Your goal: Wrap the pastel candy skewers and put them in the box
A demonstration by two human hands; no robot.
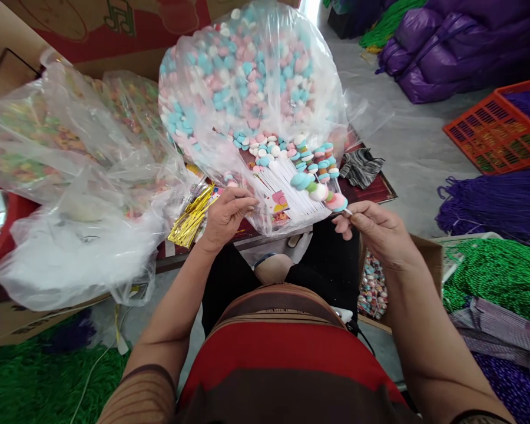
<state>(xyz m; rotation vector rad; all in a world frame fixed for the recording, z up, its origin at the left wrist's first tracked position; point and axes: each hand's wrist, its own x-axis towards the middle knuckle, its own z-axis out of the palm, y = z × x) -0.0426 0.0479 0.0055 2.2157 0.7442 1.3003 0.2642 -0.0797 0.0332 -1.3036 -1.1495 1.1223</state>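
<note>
My right hand [375, 229] pinches the white stick of a candy skewer [320, 191] threaded with blue, green, white and pink soft candies. The skewer points up and to the left, above a pile of white sticks [291, 179]. My left hand [229, 215] is closed in a pinch at the edge of the clear plastic; whatever its fingertips hold is too small to make out. Gold twist ties [189, 221] lie beside that hand, and a printed card [277, 202] lies to its right. Behind the sticks rest several finished-looking candy skewers [322, 160] and loose candies [269, 146].
A large clear bag of pastel candies [251, 70] stands at the back. Bags of multicoloured candies [62, 129] fill the left. Grey cloth [362, 168] lies at the table's right corner. A cardboard box [426, 259] with wrapped pieces and an orange crate [499, 126] stand right.
</note>
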